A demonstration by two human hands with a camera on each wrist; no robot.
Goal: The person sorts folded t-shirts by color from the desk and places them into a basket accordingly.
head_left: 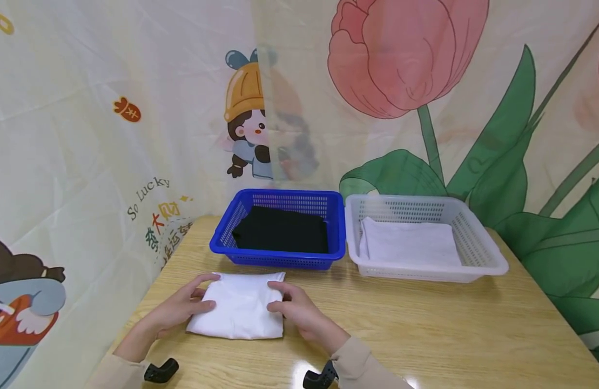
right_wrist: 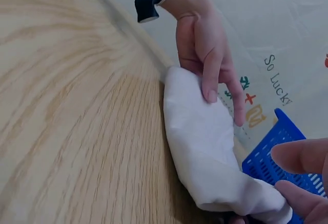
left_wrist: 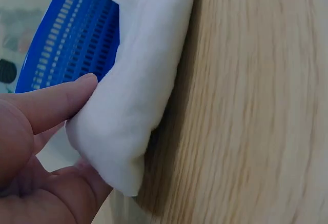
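Observation:
A folded white cloth lies on the wooden table in front of the blue basket, a soft, roughly square bundle with rounded edges. My left hand grips its left side, thumb on top and fingers along the edge. At the opposite side my right hand holds the cloth between thumb and fingers. The right wrist view shows the thick rolled edge of the bundle, with a fingertip showing beneath it. Some fingers of both hands are hidden by the cloth.
A blue plastic basket with folded black cloth stands behind the bundle. Right beside it, a white basket contains folded white fabric. A printed curtain hangs behind and left of the table.

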